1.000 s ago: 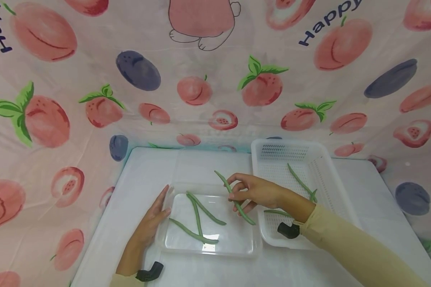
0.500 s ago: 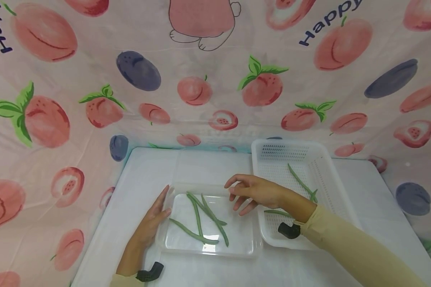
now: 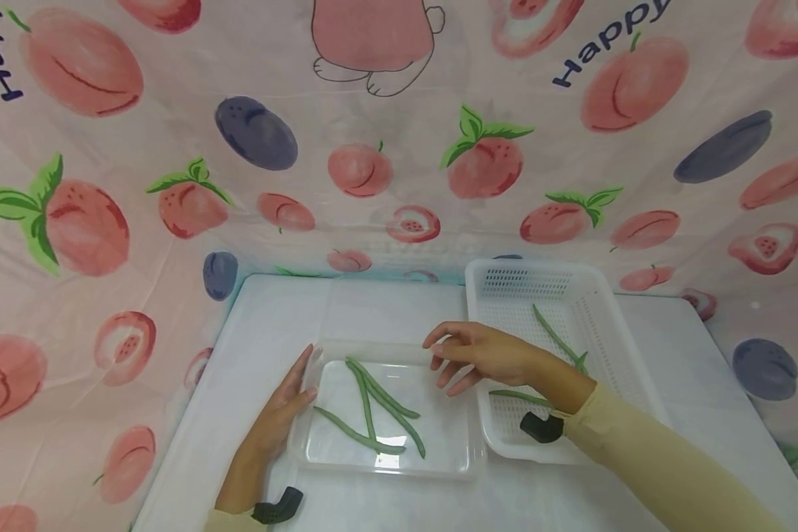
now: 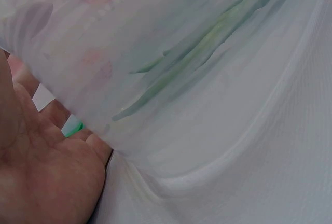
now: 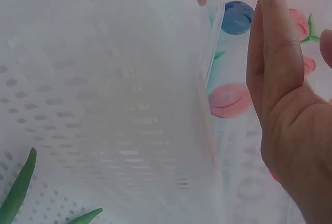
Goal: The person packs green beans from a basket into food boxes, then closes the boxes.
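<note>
My left hand [image 3: 281,416] rests along the left wall of a clear plastic box [image 3: 439,464], its fingers fairly straight. In the left wrist view, the palm [image 4: 52,172] lies against the box's cloudy side, and green beans show blurred through it. Several green beans [image 3: 386,395] lie on the floor of the box, some crossing or side by side. Over the box's right rim hovers my right hand [image 3: 482,355], fingers loosely bent and holding nothing. A white perforated basket [image 3: 539,281] stands to the right under my right forearm, with a few green beans [image 3: 555,332] inside.
Both containers stand side by side on a white table [image 3: 286,310]. Behind it hangs a cloth [image 3: 425,111] printed with peaches. Black wrist pieces [image 3: 278,505] sit at both cuffs. My right sleeve [image 3: 665,458] reaches across the basket's front corner.
My right hand has let go of a green bean, which dropped into the clear box and shifted slightly against another. The hand then drifted a little right. My left hand stayed put.
</note>
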Demonstrator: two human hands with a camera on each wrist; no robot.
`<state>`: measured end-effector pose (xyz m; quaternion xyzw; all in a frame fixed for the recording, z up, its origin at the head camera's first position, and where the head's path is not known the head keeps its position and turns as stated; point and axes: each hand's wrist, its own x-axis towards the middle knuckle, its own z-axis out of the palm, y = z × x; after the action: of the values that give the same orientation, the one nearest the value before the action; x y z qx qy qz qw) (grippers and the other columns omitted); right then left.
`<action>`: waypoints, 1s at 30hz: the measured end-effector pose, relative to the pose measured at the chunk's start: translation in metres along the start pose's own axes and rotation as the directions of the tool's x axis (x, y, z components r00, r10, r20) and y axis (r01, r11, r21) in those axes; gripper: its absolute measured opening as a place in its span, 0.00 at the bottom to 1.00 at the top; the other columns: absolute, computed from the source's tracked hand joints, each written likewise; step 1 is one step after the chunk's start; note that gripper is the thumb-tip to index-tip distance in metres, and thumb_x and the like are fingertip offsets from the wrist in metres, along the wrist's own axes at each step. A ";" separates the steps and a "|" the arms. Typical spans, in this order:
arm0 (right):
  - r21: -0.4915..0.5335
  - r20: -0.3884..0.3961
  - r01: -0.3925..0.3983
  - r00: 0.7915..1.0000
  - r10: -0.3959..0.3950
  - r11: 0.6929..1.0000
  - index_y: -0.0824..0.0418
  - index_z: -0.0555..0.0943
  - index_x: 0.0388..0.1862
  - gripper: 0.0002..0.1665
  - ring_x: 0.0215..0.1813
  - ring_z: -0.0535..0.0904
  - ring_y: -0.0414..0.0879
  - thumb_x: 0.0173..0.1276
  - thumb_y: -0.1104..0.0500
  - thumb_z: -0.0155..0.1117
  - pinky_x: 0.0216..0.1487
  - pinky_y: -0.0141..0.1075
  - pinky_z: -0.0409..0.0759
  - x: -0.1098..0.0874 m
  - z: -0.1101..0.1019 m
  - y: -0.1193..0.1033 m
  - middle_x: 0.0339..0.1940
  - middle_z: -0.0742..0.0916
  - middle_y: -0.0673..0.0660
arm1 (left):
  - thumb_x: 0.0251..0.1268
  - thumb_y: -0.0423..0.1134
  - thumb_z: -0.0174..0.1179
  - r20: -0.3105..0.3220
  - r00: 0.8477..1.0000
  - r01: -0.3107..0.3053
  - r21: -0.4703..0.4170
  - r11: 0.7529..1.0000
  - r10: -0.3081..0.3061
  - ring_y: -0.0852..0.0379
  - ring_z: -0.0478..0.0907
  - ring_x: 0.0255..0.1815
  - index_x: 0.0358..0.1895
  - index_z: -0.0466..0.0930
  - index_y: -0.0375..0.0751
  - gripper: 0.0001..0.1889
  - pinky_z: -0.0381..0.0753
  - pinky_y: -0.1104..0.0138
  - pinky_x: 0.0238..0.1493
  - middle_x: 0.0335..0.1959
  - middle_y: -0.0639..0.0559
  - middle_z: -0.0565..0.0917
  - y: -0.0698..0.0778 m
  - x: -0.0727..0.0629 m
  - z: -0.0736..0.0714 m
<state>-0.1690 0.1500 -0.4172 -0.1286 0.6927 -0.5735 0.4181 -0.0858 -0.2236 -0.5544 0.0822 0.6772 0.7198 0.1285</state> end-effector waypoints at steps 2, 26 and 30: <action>0.008 -0.001 0.006 1.000 -0.006 1.000 0.60 0.73 0.65 0.22 0.46 0.88 0.55 0.78 0.52 0.60 0.48 0.52 0.88 -0.002 -0.002 0.000 0.53 0.82 0.67 | 0.79 0.35 0.48 -0.001 1.000 0.001 -0.002 1.000 -0.001 0.38 0.34 0.86 0.85 0.40 0.59 0.39 0.39 0.33 0.76 0.87 0.52 0.39 0.000 0.000 0.000; -0.002 -0.146 0.092 0.985 -0.091 0.996 0.68 0.66 0.68 0.25 0.46 0.87 0.52 0.80 0.56 0.57 0.53 0.50 0.87 -0.040 -0.060 -0.001 0.53 0.80 0.69 | 0.79 0.36 0.48 -0.030 0.999 0.018 0.027 0.999 -0.018 0.39 0.34 0.86 0.84 0.42 0.62 0.38 0.40 0.32 0.75 0.87 0.54 0.40 0.000 0.000 0.001; -0.033 -0.180 0.100 0.978 -0.105 0.994 0.67 0.66 0.69 0.25 0.48 0.87 0.51 0.80 0.58 0.57 0.54 0.48 0.86 -0.048 -0.076 -0.002 0.52 0.82 0.63 | 0.79 0.36 0.48 -0.026 1.000 0.018 0.020 1.000 -0.017 0.39 0.33 0.86 0.84 0.42 0.62 0.38 0.41 0.33 0.76 0.87 0.54 0.40 -0.001 0.000 0.001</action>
<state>-0.1949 0.2328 -0.3951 -0.1163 0.7271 -0.5953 0.3217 -0.0858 -0.2225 -0.5549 0.0683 0.6869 0.7126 0.1253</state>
